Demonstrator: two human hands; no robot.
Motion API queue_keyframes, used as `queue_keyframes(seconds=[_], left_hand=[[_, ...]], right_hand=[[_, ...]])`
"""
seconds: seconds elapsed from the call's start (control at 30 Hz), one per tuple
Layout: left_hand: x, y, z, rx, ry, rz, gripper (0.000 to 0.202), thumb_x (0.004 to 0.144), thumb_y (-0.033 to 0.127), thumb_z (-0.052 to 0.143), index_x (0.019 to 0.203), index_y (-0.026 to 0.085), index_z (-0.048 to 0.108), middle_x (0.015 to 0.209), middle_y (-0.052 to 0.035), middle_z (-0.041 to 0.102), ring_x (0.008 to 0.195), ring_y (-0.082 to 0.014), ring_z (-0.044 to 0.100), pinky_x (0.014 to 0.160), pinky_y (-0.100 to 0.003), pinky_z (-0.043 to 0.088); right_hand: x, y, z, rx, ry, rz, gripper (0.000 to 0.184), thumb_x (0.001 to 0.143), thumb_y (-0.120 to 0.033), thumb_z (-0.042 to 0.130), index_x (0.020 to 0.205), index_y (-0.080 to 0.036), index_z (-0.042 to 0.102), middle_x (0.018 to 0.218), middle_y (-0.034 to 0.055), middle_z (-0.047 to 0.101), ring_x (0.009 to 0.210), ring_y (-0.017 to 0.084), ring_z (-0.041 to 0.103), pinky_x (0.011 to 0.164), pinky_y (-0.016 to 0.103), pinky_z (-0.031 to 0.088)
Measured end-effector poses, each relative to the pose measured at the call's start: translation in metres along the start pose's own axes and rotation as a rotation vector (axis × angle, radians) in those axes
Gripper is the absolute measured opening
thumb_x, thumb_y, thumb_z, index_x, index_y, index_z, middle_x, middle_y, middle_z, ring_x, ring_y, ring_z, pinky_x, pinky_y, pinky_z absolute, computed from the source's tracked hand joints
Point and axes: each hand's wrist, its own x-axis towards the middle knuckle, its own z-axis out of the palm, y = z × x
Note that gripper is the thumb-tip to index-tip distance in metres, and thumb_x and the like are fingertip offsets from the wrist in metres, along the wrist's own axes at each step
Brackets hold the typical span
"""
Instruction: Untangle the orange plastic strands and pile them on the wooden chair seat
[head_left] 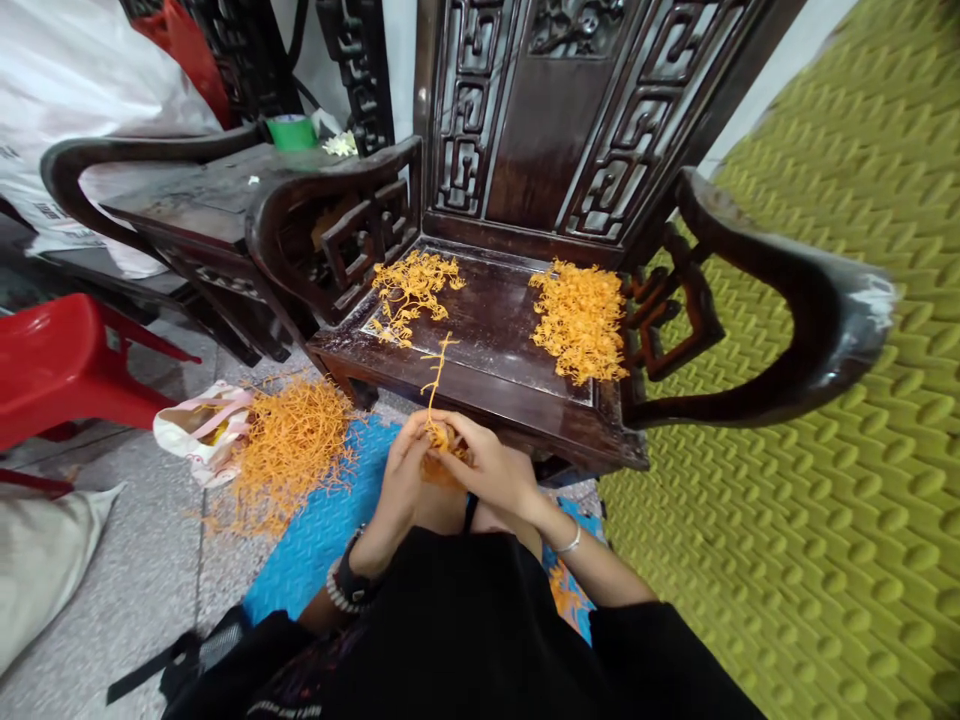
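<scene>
Close together over my lap, my left hand [407, 462] and my right hand [487, 462] both have their fingers closed on one orange plastic piece [437, 436]. From it a thin branched orange stem [436, 370] sticks up toward the chair. Some more orange material shows below my fingers, partly hidden by them. On the dark wooden chair seat [491, 325] in front of me lie a loose cluster of orange pieces [414, 290] at the left and a denser pile of orange pieces [581, 322] at the right.
A heap of orange stems [296, 455] spreads over the floor and blue mat [322, 530], beside a white bag [199, 430]. A red stool [67, 365] stands left. A side table [195, 205] holds green tape [292, 132]. Yellow-green matting [810, 500] is at right.
</scene>
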Motion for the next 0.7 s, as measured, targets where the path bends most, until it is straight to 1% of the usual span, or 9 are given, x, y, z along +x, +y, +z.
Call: queue_keyframes(seconds=[0.03,0.1,0.2,0.3,0.37,0.43,0.53,0.6,0.7], left_hand=[[-0.002,-0.002,-0.001,0.024,0.018,0.021,0.015,0.086,0.026,0.054,0.095,0.020,0.065,0.090,-0.0015,0.065,0.085,-0.0148,0.059,0.077,-0.023,0.045],[-0.004,-0.005,-0.004,0.062,0.037,0.052,0.017,0.089,0.033,0.053,0.087,0.019,0.063,0.083,-0.0006,0.062,0.079,-0.0135,0.057,0.074,-0.022,0.045],[-0.004,-0.002,-0.010,0.106,0.099,0.126,0.025,0.089,0.039,0.057,0.076,0.018,0.056,0.071,0.0016,0.056,0.068,-0.0108,0.053,0.068,-0.021,0.045],[-0.002,0.006,-0.014,0.076,0.143,0.148,0.026,0.087,0.041,0.060,0.076,0.018,0.054,0.066,0.0031,0.055,0.058,-0.0085,0.052,0.057,-0.018,0.044],[0.000,0.011,-0.015,0.032,0.147,0.131,0.026,0.084,0.041,0.063,0.077,0.018,0.053,0.064,0.0041,0.055,0.051,-0.0074,0.050,0.049,-0.016,0.041],[0.000,0.014,-0.014,-0.001,0.172,0.130,0.026,0.081,0.040,0.066,0.078,0.019,0.053,0.064,0.0047,0.055,0.048,-0.0067,0.048,0.043,-0.015,0.038],[0.000,0.018,-0.012,0.020,0.178,0.093,0.027,0.080,0.042,0.067,0.079,0.019,0.052,0.068,0.0036,0.057,0.051,-0.0077,0.051,0.041,-0.015,0.036],[0.000,0.019,-0.012,0.096,0.120,0.014,0.029,0.083,0.046,0.062,0.080,0.019,0.053,0.070,0.0027,0.057,0.051,-0.0078,0.051,0.041,-0.016,0.035],[-0.001,0.021,-0.012,0.230,-0.047,-0.117,0.033,0.087,0.051,0.054,0.085,0.018,0.056,0.066,0.0036,0.054,0.049,-0.0068,0.045,0.045,-0.017,0.034]], right_hand=[[0.000,0.002,0.006,-0.033,0.011,0.017,0.029,0.090,-0.026,0.053,0.117,-0.017,0.057,0.114,0.0099,0.065,0.106,0.022,0.061,0.093,0.035,0.046],[-0.002,0.006,0.008,-0.078,-0.004,0.039,0.025,0.088,-0.022,0.054,0.111,-0.017,0.061,0.108,0.0077,0.067,0.100,0.021,0.062,0.089,0.033,0.046],[-0.009,0.008,-0.002,-0.072,-0.048,0.104,0.020,0.083,-0.032,0.063,0.098,-0.018,0.066,0.087,0.0026,0.069,0.076,0.016,0.062,0.071,0.026,0.047],[-0.020,0.006,-0.011,0.140,-0.110,0.244,0.028,0.080,-0.045,0.066,0.078,-0.017,0.062,0.060,-0.0023,0.060,0.051,0.011,0.052,0.050,0.022,0.041],[-0.026,0.005,-0.012,0.360,-0.108,0.334,0.030,0.081,-0.047,0.063,0.076,-0.018,0.057,0.054,-0.0040,0.057,0.044,0.010,0.051,0.044,0.021,0.040],[-0.030,0.003,-0.010,0.543,-0.023,0.378,0.030,0.085,-0.048,0.059,0.080,-0.019,0.054,0.054,-0.0041,0.058,0.041,0.010,0.052,0.042,0.021,0.039],[-0.033,0.002,-0.002,0.705,0.197,0.369,0.027,0.086,-0.047,0.058,0.083,-0.021,0.051,0.058,-0.0041,0.061,0.036,0.008,0.049,0.037,0.019,0.034],[-0.033,0.003,0.005,0.777,0.328,0.332,0.025,0.086,-0.045,0.059,0.083,-0.022,0.051,0.058,-0.0045,0.060,0.039,0.009,0.049,0.039,0.019,0.035],[-0.031,0.008,0.014,0.845,0.506,0.278,0.022,0.085,-0.042,0.061,0.082,-0.022,0.053,0.063,-0.0037,0.058,0.051,0.010,0.054,0.050,0.021,0.042]])
